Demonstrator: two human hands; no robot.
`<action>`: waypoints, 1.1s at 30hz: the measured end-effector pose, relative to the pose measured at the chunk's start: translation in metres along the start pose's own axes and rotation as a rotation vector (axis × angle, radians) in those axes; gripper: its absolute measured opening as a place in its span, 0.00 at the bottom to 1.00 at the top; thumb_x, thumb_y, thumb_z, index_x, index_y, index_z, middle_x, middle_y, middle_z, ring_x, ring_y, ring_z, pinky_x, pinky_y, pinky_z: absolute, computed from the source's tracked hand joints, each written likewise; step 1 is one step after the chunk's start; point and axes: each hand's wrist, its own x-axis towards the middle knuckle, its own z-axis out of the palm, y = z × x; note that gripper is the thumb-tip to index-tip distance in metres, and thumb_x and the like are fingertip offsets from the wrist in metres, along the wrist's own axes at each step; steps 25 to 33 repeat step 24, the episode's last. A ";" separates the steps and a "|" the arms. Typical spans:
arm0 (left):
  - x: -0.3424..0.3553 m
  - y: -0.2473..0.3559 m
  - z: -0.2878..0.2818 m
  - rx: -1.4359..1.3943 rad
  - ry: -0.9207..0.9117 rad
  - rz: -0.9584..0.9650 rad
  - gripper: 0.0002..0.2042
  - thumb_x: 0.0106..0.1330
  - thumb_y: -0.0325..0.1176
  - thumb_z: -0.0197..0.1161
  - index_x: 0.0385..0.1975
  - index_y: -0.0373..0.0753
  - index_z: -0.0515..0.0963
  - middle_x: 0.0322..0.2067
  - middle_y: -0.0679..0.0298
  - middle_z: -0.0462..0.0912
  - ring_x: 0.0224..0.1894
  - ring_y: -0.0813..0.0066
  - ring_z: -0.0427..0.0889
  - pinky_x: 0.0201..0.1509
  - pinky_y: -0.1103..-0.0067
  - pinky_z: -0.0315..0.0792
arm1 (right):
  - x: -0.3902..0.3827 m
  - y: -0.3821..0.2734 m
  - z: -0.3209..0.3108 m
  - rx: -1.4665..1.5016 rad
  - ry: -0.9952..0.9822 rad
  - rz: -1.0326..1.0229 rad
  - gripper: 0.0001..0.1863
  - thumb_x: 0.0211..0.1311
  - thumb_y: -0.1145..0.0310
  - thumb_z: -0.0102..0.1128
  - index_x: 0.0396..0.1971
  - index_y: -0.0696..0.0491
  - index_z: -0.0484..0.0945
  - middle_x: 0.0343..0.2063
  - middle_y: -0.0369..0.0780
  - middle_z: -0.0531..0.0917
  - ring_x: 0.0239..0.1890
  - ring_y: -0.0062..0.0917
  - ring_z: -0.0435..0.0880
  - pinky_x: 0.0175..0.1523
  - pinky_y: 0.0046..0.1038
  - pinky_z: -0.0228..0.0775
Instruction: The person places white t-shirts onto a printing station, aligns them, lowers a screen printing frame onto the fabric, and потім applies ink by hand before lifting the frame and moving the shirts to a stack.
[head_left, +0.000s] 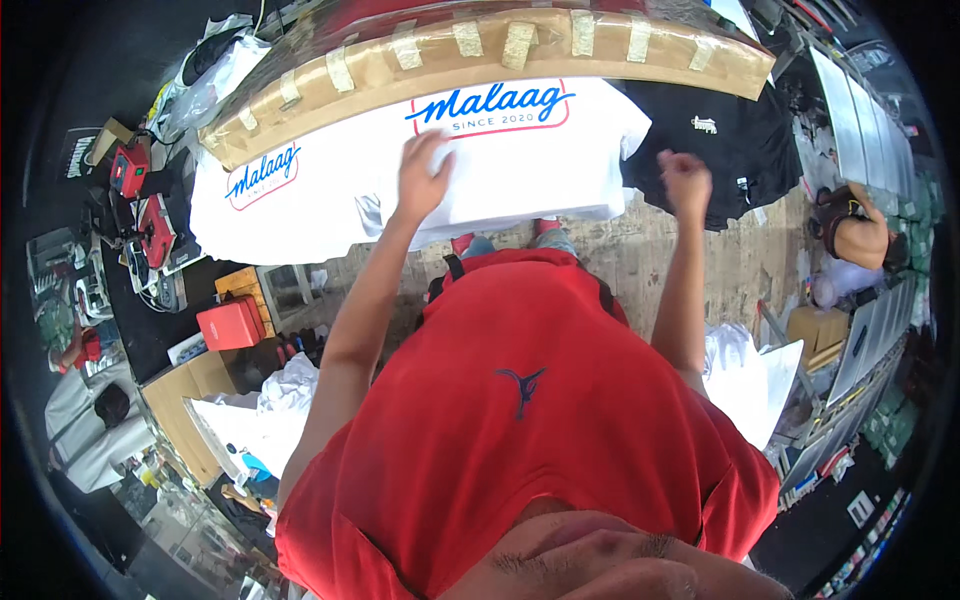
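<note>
A white T-shirt (pixel 520 170) with a blue and red print lies over the front of a work surface in front of me. My left hand (pixel 424 176) is over its left part, thumb apart from the slightly bent fingers, holding nothing that I can see. To the right, my right hand (pixel 687 184) is raised in front of a black T-shirt (pixel 750 150) with a small white print. Its fingers are curled in, and nothing shows in them. Another white T-shirt (pixel 270 215) with the same kind of print lies at the left.
A long brown cardboard edge (pixel 480 52) with strips of tape runs across the back of the shirts. White cloth is piled at both my sides. A red box (pixel 231 323) stands at the left. Another person (pixel 855 225) is low down at the far right, near metal racks.
</note>
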 end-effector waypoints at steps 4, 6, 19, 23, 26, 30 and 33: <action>0.095 -0.010 0.066 0.402 -0.131 0.079 0.32 0.67 0.54 0.54 0.59 0.29 0.68 0.60 0.45 0.69 0.66 0.49 0.63 0.71 0.64 0.53 | 0.028 -0.146 -0.115 0.431 0.355 -0.405 0.10 0.61 0.69 0.68 0.22 0.53 0.76 0.20 0.30 0.77 0.25 0.11 0.72 0.32 0.15 0.62; 0.120 -0.004 0.093 0.460 -0.219 -0.025 0.34 0.67 0.58 0.52 0.60 0.31 0.68 0.61 0.44 0.69 0.67 0.48 0.62 0.72 0.60 0.50 | 0.013 -0.212 -0.172 0.506 0.488 -0.605 0.08 0.62 0.70 0.66 0.28 0.59 0.81 0.26 0.34 0.81 0.31 0.15 0.78 0.40 0.17 0.67; 0.105 -0.002 0.097 0.606 -0.207 0.060 0.37 0.71 0.57 0.45 0.70 0.32 0.52 0.71 0.49 0.51 0.71 0.43 0.49 0.72 0.51 0.44 | 0.006 -0.497 -0.184 0.213 0.542 -1.365 0.15 0.45 0.56 0.61 0.25 0.52 0.85 0.26 0.42 0.84 0.34 0.37 0.84 0.41 0.36 0.77; 0.058 -0.007 0.114 0.679 -0.249 0.176 0.42 0.66 0.63 0.48 0.71 0.37 0.51 0.72 0.52 0.48 0.74 0.45 0.45 0.73 0.50 0.40 | 0.033 -0.543 -0.154 0.013 0.627 -1.393 0.22 0.45 0.53 0.62 0.39 0.49 0.86 0.42 0.46 0.83 0.54 0.42 0.76 0.57 0.37 0.69; 0.037 -0.025 0.119 0.738 -0.243 0.199 0.44 0.64 0.66 0.49 0.71 0.38 0.51 0.73 0.52 0.48 0.74 0.46 0.44 0.73 0.49 0.39 | 0.033 -0.561 -0.140 -0.040 0.600 -1.415 0.25 0.45 0.53 0.62 0.44 0.48 0.85 0.47 0.47 0.81 0.60 0.45 0.70 0.63 0.38 0.65; 0.037 -0.025 0.119 0.738 -0.243 0.199 0.44 0.64 0.66 0.49 0.71 0.38 0.51 0.73 0.52 0.48 0.74 0.46 0.44 0.73 0.49 0.39 | 0.033 -0.561 -0.140 -0.040 0.600 -1.415 0.25 0.45 0.53 0.62 0.44 0.48 0.85 0.47 0.47 0.81 0.60 0.45 0.70 0.63 0.38 0.65; 0.037 -0.025 0.119 0.738 -0.243 0.199 0.44 0.64 0.66 0.49 0.71 0.38 0.51 0.73 0.52 0.48 0.74 0.46 0.44 0.73 0.49 0.39 | 0.033 -0.561 -0.140 -0.040 0.600 -1.415 0.25 0.45 0.53 0.62 0.44 0.48 0.85 0.47 0.47 0.81 0.60 0.45 0.70 0.63 0.38 0.65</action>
